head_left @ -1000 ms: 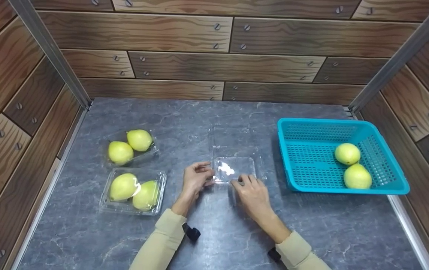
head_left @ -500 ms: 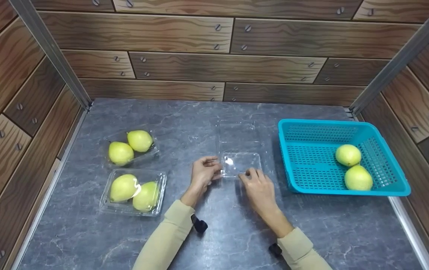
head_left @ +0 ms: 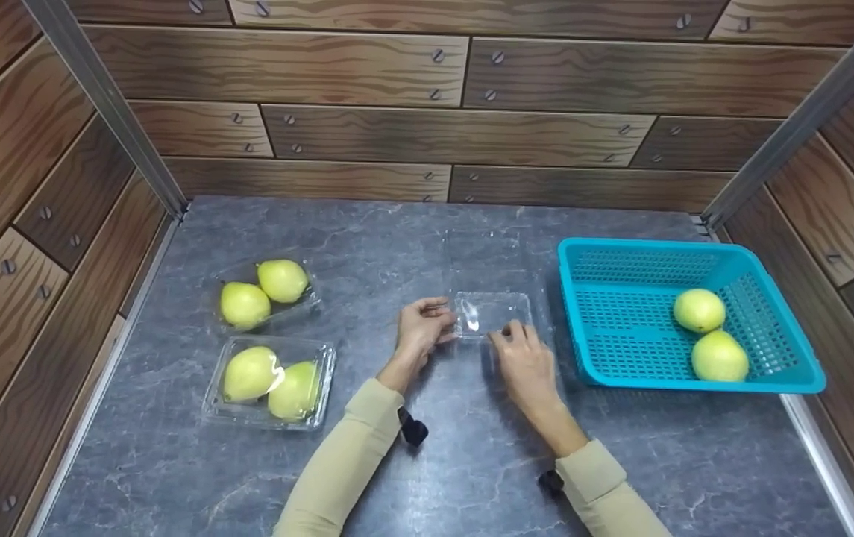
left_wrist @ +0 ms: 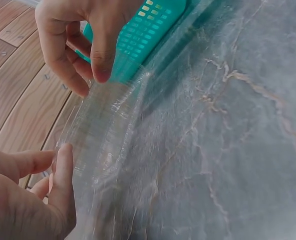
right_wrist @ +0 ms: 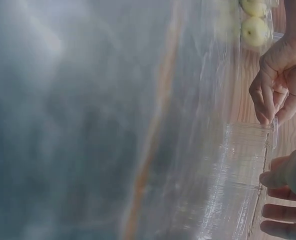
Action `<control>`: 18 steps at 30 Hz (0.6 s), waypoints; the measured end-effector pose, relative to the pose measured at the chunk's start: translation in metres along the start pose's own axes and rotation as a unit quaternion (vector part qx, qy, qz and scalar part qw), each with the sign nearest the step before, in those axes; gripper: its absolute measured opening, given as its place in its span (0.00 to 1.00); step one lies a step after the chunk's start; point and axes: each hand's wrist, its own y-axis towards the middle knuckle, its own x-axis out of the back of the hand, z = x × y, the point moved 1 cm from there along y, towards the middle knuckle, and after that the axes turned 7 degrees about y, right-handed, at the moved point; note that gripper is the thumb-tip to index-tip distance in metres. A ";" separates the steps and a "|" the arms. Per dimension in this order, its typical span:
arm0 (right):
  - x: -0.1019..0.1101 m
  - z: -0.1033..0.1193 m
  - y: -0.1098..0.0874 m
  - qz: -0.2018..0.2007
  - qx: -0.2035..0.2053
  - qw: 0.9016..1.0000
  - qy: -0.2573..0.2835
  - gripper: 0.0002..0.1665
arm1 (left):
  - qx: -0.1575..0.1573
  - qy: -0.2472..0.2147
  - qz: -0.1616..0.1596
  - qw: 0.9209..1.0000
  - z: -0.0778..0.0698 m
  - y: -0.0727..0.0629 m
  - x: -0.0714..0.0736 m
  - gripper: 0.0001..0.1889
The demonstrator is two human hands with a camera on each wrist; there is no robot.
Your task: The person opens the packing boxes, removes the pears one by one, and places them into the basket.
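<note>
An opened clear plastic clamshell container (head_left: 497,313) lies mid-table, its lid (head_left: 485,250) folded back toward the far wall. My left hand (head_left: 424,327) pinches its near left corner between thumb and fingers. At the near edge, toward the right, my right hand (head_left: 527,363) grips the rim with thumb and fingertips. From the left wrist, the container's side wall (left_wrist: 107,130) spans the space between both hands. The right wrist view shows its clear rim (right_wrist: 263,165) beside the fingers. No fruit is seen inside.
A teal basket (head_left: 620,377) holding two yellow-green pears (head_left: 720,356) stands at the right. On the left sit a closed clear clamshell (head_left: 326,388) with two pears (head_left: 250,373), and behind it another clear container (head_left: 315,298) with two pears (head_left: 283,280). Wood-patterned walls enclose the table.
Both hands have moved the opened container away from me and to the right, closer to the basket. The view has shifted slightly. The pears and basket stay in place.
</note>
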 end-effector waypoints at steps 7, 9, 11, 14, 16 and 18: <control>-0.003 -0.007 0.007 0.003 -0.028 1.000 0.008 0.11 | 0.002 -0.010 0.001 1.000 -0.002 0.011 -0.010 0.21; -0.004 -0.008 0.009 0.003 -0.032 0.999 0.007 0.10 | 0.001 -0.009 0.000 1.000 -0.003 0.014 -0.011 0.21; -0.005 -0.009 0.010 0.004 -0.035 0.999 0.007 0.10 | -0.003 -0.004 0.001 1.000 -0.002 0.017 -0.013 0.21; -0.007 -0.011 0.013 0.007 -0.038 0.999 0.009 0.13 | -0.009 -0.004 0.004 1.000 -0.003 0.021 -0.014 0.22; -0.008 -0.013 0.015 0.009 -0.041 0.999 0.010 0.15 | -0.012 -0.004 0.005 1.000 -0.004 0.024 -0.016 0.22; -0.009 -0.015 0.018 0.009 -0.042 0.999 0.013 0.16 | -0.012 -0.010 0.005 1.000 -0.005 0.027 -0.018 0.21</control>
